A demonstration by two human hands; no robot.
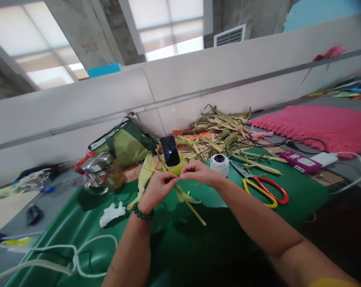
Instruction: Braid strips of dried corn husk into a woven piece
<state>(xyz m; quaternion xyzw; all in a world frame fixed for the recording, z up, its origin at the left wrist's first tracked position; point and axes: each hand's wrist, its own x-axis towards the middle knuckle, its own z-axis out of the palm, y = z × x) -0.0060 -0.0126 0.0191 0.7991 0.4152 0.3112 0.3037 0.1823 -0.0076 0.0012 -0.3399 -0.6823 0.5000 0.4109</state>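
My left hand [159, 189], with a green bead bracelet [143, 212] at the wrist, is pinched closed at the top of a small corn husk piece [183, 196]. The husk's green leaves and pale stalk hang below the fingertips. Close beside it, my right hand [200, 173] is pinched on a fine white thread [194, 183], which is barely visible. A spool of white thread [219, 166] stands just past the right hand. Scissors [262, 189] with one red and one yellow handle lie to the right. Left of my hands rests a pale corn husk [144, 175].
A phone [169, 150] leans upright on a yellow roll [176, 168]. Behind lies a heap of dried husks [222, 123]. A glass jar [97, 171], green bag [128, 145] and crumpled tissue [111, 214] are left; a purple power strip [300, 161] is right. White cable [75, 259] loops front left.
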